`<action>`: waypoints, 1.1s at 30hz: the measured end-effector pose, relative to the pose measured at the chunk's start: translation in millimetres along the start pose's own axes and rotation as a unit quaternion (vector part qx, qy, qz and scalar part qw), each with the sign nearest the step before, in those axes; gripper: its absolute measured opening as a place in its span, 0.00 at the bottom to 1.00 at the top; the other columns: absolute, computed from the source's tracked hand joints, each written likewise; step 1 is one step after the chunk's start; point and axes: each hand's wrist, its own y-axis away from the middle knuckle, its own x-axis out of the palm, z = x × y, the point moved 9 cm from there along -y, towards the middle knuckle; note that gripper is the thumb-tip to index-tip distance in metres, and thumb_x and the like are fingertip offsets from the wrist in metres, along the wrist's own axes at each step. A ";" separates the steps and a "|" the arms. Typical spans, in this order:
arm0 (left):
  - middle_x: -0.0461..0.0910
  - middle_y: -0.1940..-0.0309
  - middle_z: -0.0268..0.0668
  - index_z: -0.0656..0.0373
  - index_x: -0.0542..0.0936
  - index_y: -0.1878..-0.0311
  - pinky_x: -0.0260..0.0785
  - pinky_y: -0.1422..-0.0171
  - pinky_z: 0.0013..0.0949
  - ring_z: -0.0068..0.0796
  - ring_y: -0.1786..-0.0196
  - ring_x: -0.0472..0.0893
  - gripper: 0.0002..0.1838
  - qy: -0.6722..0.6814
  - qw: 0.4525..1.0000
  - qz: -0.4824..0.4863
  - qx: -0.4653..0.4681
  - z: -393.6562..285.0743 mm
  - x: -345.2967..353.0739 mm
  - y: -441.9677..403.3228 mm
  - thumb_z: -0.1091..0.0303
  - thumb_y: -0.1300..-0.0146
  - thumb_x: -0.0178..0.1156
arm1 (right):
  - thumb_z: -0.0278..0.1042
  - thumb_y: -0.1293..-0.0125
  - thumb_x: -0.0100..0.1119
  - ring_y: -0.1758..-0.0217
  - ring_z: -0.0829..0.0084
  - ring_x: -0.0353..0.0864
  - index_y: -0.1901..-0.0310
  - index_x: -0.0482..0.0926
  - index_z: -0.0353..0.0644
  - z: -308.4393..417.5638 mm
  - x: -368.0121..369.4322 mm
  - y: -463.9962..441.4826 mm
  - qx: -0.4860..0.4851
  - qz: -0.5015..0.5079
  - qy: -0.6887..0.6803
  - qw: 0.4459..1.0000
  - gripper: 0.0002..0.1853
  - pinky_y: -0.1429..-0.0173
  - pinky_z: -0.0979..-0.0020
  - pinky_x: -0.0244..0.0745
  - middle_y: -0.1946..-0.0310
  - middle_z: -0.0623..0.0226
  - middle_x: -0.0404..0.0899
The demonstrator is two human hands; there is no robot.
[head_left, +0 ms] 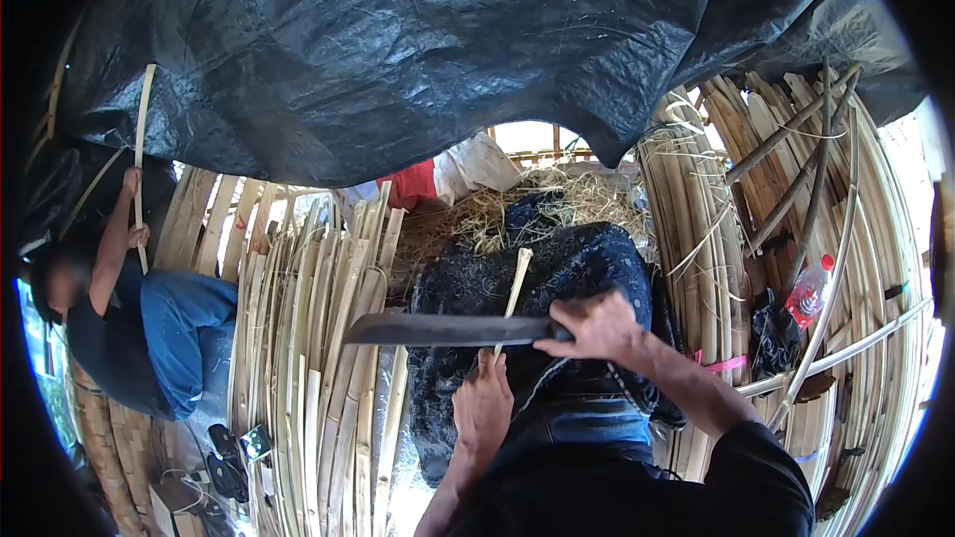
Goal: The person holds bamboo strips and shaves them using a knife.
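My right hand [597, 326] is closed round the dark handle of a machete [448, 330]. Its long blade lies level across the view, pointing left. Below the blade, my left hand [483, 400] grips the lower part of a thin bamboo strip [518, 283]. The strip stands tilted, its pale top end leaning slightly right, and passes behind the blade. Whether the edge touches the strip I cannot tell. A dark, speckled cloth [438, 288] covers my lap beneath both hands.
Long bamboo slats [318, 338] lie on the left, and more bamboo strips [696, 219] on the right. A person [129, 308] at the left holds a long strip [145, 129]. A black tarp [398, 50] hangs low overhead. Shavings [477, 209] are heaped ahead; a bottle [811, 290] lies right.
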 end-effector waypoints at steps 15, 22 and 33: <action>0.80 0.78 0.53 0.60 0.72 0.53 0.73 0.72 0.54 0.57 0.74 0.82 0.11 -0.011 0.999 0.031 -0.008 -1.3 3.2 2.0 0.61 0.22 0.51 | 0.55 0.28 0.57 0.76 0.46 0.81 0.64 0.83 0.36 -69.6 -10.2 20.7 0.337 -0.007 -0.210 0.918 0.25 0.69 0.53 0.75 0.86 0.50 0.74; 0.73 0.79 0.33 0.60 0.74 0.60 0.68 0.73 0.31 0.24 0.75 0.80 0.18 0.418 0.889 0.147 -0.112 18.2 24.7 2.0 0.54 0.19 0.48 | 0.59 0.28 0.56 0.71 0.44 0.83 0.62 0.83 0.33 -41.4 2.8 13.1 0.300 0.027 -0.235 0.924 0.29 0.61 0.53 0.78 0.80 0.48 0.78; 0.65 0.79 0.24 0.55 0.71 0.61 0.58 0.79 0.20 0.13 0.82 0.67 0.15 0.548 0.760 0.324 -0.131 10.7 26.1 -1.0 0.55 0.21 0.53 | 0.66 0.34 0.60 0.77 0.52 0.85 0.59 0.82 0.39 -25.8 0.2 12.0 0.195 0.023 -0.152 0.969 0.31 0.71 0.55 0.80 0.82 0.57 0.81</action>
